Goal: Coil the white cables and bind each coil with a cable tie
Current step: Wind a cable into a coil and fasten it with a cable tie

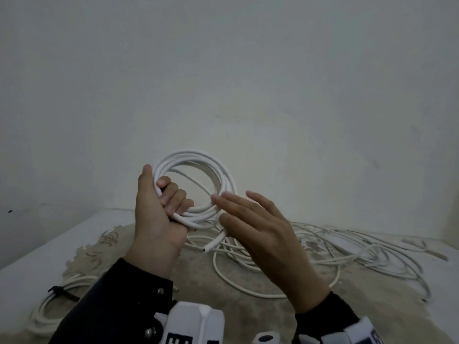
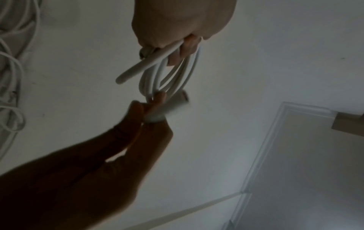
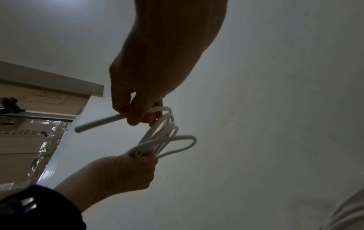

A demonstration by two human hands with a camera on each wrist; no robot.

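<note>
My left hand (image 1: 159, 212) holds up a coil of white cable (image 1: 193, 155) above the table, fingers curled round its left side. In the right wrist view the same hand (image 3: 128, 168) grips the bundled loops (image 3: 183, 136) from below. My right hand (image 1: 250, 219) is at the coil's lower right, and its thumb and fingers pinch the cable just behind its free end (image 1: 214, 242). That cut end (image 3: 98, 122) sticks out to the left past the right hand (image 3: 149, 77). The left wrist view shows the loops (image 2: 173, 74) hanging from the left hand (image 2: 177, 31).
A tangle of loose white cables (image 1: 347, 254) spreads over the right of the worn table (image 1: 62, 234). At the near left lies another white coil (image 1: 49, 314) bound with a black cable tie (image 1: 58, 291). A bare wall stands close behind.
</note>
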